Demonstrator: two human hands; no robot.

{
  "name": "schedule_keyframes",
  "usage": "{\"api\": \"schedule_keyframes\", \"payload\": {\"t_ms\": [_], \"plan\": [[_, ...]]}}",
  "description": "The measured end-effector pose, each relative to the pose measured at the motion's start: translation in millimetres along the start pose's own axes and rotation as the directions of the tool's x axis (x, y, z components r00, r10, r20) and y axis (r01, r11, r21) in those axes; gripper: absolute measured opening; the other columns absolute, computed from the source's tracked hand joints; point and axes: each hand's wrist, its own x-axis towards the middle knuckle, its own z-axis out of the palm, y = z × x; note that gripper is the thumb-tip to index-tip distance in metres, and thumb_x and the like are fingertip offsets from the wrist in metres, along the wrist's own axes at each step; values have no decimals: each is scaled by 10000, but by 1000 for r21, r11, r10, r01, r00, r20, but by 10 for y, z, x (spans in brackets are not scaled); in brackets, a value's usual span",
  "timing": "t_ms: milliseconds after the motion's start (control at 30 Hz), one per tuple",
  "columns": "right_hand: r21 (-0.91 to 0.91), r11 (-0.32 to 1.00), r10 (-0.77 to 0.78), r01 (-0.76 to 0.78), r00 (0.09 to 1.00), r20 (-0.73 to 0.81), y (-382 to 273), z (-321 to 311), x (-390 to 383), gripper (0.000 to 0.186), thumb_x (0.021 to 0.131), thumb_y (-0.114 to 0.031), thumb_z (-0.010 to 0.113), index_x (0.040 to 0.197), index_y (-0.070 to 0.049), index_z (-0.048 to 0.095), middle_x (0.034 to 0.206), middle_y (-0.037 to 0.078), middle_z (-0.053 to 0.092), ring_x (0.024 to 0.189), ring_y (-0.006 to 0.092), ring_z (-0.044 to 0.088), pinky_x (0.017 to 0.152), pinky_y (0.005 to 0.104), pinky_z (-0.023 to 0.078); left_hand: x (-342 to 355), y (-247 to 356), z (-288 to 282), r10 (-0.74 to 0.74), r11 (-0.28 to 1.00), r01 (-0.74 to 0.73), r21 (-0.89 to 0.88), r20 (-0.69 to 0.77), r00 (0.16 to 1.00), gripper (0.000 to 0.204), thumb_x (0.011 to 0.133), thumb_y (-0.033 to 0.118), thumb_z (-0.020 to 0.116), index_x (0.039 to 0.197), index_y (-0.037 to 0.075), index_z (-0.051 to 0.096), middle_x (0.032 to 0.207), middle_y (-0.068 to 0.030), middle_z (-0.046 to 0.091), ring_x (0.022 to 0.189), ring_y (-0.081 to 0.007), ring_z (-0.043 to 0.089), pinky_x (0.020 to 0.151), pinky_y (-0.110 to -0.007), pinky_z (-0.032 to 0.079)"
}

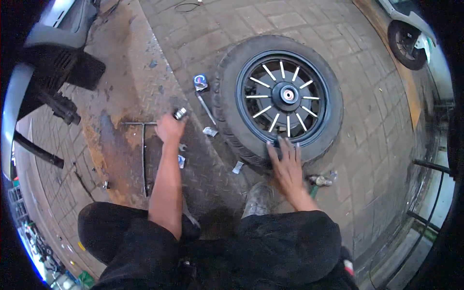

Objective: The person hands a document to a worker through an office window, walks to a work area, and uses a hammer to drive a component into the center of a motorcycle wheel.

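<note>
A motorcycle wheel (333, 96) with a black tyre and silver-edged spokes lies flat on the paving, hub facing up. My right hand (288, 169) rests on its near side, fingers spread over tyre and rim. My left hand (170, 129) is closed at a shiny metal cylinder (180, 114) that looks like a socket. Beneath that hand passes the crossbar of a T-handle wrench (144, 162), whose long shaft points back toward me. Just right of my left wrist lies a small open-end wrench (182, 147). The undersides of my left fingers are hidden.
A rusty metal plate (125, 63) covers the ground at left. Between it and the wheel lie a blue-and-white box (200, 81), a metal rod (206, 108) and scraps (210, 131). A hammer (321, 181) sits near my right forearm. Vehicle parts (63, 63) overhang at left.
</note>
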Motion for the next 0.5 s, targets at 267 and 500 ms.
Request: {"api": "schedule_keyframes", "payload": {"t_ms": [267, 500], "plan": [[-14, 994, -103, 107, 980, 173, 29, -125, 240, 1086, 624, -277, 842, 1536, -195, 259, 1253, 192, 524, 1143, 358, 523, 981, 551, 404, -318, 146, -52, 204, 953, -249, -172, -243, 948, 962, 648, 595, 817, 1403, 118, 462, 1333, -237, 520, 1287, -428, 421, 1072, -594, 305], [283, 917, -366, 282, 877, 312, 468, -1845, 671, 1061, 497, -251, 881, 1426, -44, 411, 1187, 220, 601, 1086, 367, 589, 965, 447, 461, -998, 1415, -1262, 764, 169, -891, -422, -515, 389, 909, 624, 540, 833, 1390, 161, 523, 1296, -152, 569, 1231, -378, 483, 1069, -496, 346]]}}
